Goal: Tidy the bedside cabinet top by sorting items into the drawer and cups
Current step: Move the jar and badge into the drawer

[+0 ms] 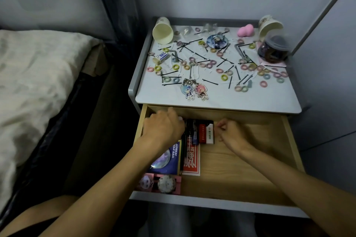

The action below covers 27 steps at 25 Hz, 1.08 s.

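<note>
Your left hand (163, 129) and right hand (231, 132) curl inside the open drawer (240, 169), likely packing items (209, 133) leftward; whether either grip holds anything is unclear. Hair ties (224, 77) and tipped cups (162, 31) crowd the cabinet top (212, 100).

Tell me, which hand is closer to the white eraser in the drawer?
Right. The right hand sits just right of the eraser; the left hand is farther off, past the dark items on its left.
</note>
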Available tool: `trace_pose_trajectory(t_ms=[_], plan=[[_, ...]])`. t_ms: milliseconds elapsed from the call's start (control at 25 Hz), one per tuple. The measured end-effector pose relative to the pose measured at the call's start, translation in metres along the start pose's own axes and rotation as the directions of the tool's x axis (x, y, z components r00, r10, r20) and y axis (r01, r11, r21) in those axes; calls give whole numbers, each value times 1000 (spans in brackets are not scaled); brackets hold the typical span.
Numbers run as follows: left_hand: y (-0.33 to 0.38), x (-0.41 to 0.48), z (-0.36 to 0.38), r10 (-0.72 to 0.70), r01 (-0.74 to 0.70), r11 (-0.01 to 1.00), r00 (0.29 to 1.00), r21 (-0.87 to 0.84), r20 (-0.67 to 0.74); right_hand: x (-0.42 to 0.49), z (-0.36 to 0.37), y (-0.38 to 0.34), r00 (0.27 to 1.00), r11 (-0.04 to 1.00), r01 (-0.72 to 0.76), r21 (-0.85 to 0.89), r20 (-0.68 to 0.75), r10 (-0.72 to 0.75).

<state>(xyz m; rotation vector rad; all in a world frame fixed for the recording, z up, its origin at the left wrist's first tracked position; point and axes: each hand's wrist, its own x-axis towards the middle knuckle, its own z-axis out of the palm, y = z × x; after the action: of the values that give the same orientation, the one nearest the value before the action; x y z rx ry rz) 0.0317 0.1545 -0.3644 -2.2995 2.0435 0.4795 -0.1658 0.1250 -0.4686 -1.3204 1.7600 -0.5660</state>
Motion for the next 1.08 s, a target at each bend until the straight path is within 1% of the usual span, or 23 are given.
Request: trace_pose_trajectory(t_ms=[80, 160, 200, 240, 320, 400, 440, 480, 520, 640, 720, 760, 800, 880, 920, 1040, 1080], plan=[[11, -2, -6, 92, -99, 992, 992, -77, -83, -20, -19, -14, 994, 989, 113, -98, 25, -111], [19, -2, -14, 155, -177, 965, 980, -194, -124, -41, -42, -32, 970, 956, 244, -162, 53, -238], [23, -1, -18, 170, -202, 944, 975, -262, -142, -49, -57, -40, 953, 936, 302, -183, 40, -300], [25, 0, -22, 170, -217, 916, 972, -336, -165, -50, -72, -48, 934, 914, 351, -204, 4, -358], [30, 6, -30, 136, -214, 838, 973, -502, -188, -36, -102, -63, 882, 870, 415, -265, -116, -456], [39, 16, -38, 98, -195, 725, 979, -660, -181, -4, -133, -77, 822, 841, 420, -341, -250, -512], [46, 24, -43, 85, -186, 678, 981, -711, -176, 16, -147, -84, 795, 833, 398, -385, -309, -523], [55, 34, -47, 82, -184, 643, 982, -744, -172, 37, -160, -89, 782, 835, 356, -419, -355, -512], [66, 45, -52, 90, -188, 625, 981, -757, -170, 56, -172, -94, 790, 851, 298, -431, -390, -474], [98, 89, -64, 95, -197, 635, 980, -747, -177, 98, -193, -99, 839, 907, 158, -391, -430, -332], [113, 121, -68, 82, -189, 645, 980, -740, -179, 118, -196, -95, 872, 927, 149, -345, -397, -288], [121, 140, -68, 79, -186, 664, 980, -724, -180, 127, -198, -91, 875, 932, 166, -321, -388, -289], [128, 159, -67, 82, -188, 708, 979, -681, -185, 136, -200, -85, 870, 934, 197, -297, -386, -307], [136, 198, -63, 91, -188, 826, 975, -531, -204, 143, -203, -79, 849, 925, 267, -269, -388, -358], [139, 218, -59, 93, -178, 868, 975, -463, -201, 143, -205, -78, 828, 918, 303, -256, -405, -387], [146, 261, -54, 118, -162, 953, 977, -257, -177, 126, -203, -81, 734, 862, 475, -177, -460, -499], [148, 271, -52, 124, -157, 969, 977, -189, -173, 119, -201, -82, 717, 840, 524, -139, -460, -523]])
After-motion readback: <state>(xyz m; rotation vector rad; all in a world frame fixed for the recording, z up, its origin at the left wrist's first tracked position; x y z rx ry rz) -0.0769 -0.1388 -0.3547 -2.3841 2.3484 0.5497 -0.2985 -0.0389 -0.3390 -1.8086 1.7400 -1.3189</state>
